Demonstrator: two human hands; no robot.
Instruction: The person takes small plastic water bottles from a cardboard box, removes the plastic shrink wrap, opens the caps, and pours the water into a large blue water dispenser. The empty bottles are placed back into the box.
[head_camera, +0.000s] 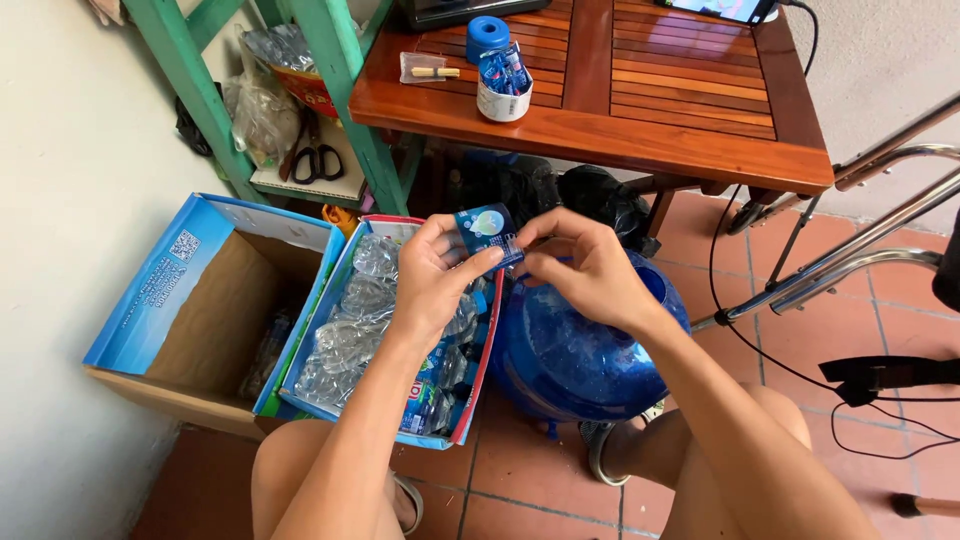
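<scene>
My left hand (432, 278) holds a small blue plastic label strip (487, 228) above an open cardboard box. The fingers of my right hand (583, 265) pinch the strip's right edge, so both hands grip it. Below the left hand lies a box (330, 400) packed with several crushed clear plastic bottles (350, 340). Under the right hand stands a large blue water jug (560, 360) on the tiled floor.
A second, nearly bare blue cardboard box (190, 300) sits at the left by the wall. A wooden table (640, 130) at the top carries a cup of blue labels (503, 85). A green shelf (340, 80) holds scissors (316, 160). Metal frame bars (860, 240) and black cables (740, 330) lie at right.
</scene>
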